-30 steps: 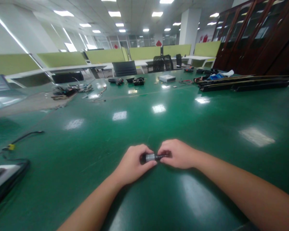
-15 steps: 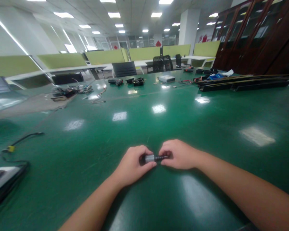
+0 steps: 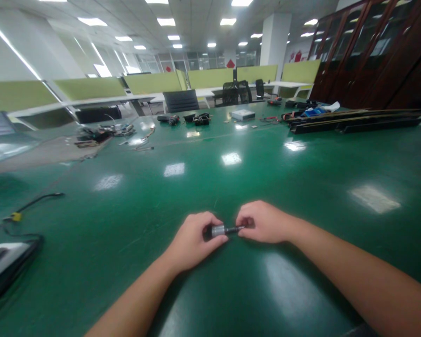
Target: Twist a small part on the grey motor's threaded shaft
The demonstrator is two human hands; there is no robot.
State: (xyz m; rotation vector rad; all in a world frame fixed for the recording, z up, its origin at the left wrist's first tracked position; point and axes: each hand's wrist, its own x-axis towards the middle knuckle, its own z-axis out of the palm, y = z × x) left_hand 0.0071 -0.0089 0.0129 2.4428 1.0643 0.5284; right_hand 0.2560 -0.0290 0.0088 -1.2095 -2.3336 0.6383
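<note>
Both of my hands meet low over the green table [image 3: 231, 168], near its front edge. My left hand [image 3: 192, 238] is curled around the thick end of a small cylindrical part [image 3: 218, 230] with a silver band. A thin black shaft [image 3: 233, 229] sticks out of that part to the right. My right hand [image 3: 264, 222] pinches the far end of the shaft with its fingertips. The part lies roughly level between the two hands, just above the tabletop.
A dark flat device [image 3: 5, 264] with cables and a yellow tag [image 3: 16, 216] sits at the near left. Tools and small parts [image 3: 101, 132] lie at the far left, a white box [image 3: 243, 114] mid-back, long black rails [image 3: 354, 122] at the far right. Office chairs stand behind.
My right hand has slid slightly to the right, so more of the black shaft shows between the hands. My left hand has stayed where it was.
</note>
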